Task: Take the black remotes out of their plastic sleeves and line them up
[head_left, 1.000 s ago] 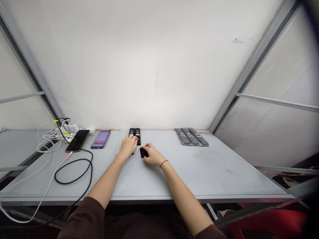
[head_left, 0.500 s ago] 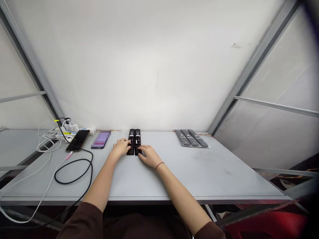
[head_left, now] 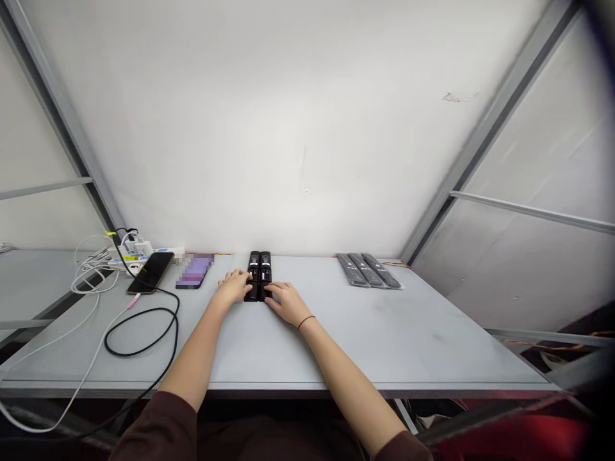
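Observation:
Two black remote controls lie close side by side on the grey table, a left remote control (head_left: 253, 261) and a right remote control (head_left: 266, 261). Their backs face up, and the battery bays in the middle look uncovered. At the left edge of the pair, my left hand (head_left: 234, 287) rests with curved fingers, its thumb and fingertips against the left remote. My right hand (head_left: 287, 302), with a thin red cord at its wrist, touches the right remote with thumb and fingertips from the other side. The hands hold the pair between them.
Several remotes in clear plastic sleeves (head_left: 369, 270) lie at the back right. To the left are a dark phone (head_left: 150, 272), a second phone with a blurred screen (head_left: 195, 271), a power strip (head_left: 168, 251) and a looped black cable (head_left: 139, 353). A white wall (head_left: 307, 128) stands behind.
The camera view has tilted up very slightly. Both hands stay at the remotes in nearly the same pose; the right one has shifted a touch toward the near end.

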Available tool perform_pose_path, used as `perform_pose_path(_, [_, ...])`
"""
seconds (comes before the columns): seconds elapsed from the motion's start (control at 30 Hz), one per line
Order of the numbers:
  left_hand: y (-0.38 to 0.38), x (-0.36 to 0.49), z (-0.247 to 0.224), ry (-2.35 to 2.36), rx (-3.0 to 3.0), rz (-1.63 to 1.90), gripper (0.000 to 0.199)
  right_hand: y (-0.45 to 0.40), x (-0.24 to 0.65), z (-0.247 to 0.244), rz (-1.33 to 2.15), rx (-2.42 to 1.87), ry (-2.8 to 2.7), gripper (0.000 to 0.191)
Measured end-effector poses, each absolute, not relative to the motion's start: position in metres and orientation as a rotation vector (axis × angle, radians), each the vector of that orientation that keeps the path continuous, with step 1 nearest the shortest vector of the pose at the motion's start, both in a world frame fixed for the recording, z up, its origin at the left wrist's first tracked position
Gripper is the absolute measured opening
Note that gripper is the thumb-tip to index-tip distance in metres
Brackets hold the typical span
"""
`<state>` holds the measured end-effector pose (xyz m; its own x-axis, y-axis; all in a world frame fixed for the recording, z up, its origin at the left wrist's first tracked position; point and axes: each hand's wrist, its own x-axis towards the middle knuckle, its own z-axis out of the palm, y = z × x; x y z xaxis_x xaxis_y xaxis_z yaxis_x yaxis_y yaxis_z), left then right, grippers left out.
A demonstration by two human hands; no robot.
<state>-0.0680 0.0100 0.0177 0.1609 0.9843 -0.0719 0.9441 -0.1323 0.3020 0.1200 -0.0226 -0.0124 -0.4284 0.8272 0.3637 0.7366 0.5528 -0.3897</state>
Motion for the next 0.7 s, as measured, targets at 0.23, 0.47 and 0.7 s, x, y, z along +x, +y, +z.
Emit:
perform_pose_path(0.23, [0.011,-0.067,0.017,1.847,2.155,0.236,0.036,-0.015,0.132,-0.005,0.12,-1.432,-2.14,0.031])
perform_pose_path(0.47, [0.01,-0.062,0.022,1.837,2.212,0.57,0.043,0.001,0.226,-0.001,-0.191,-2.132,-1.097,0.051])
perform_pose_path(0.7, [0.012,-0.057,0.018,1.805,2.26,0.669,0.042,0.005,0.252,-0.014,-0.021,-2.261,-0.833,0.034])
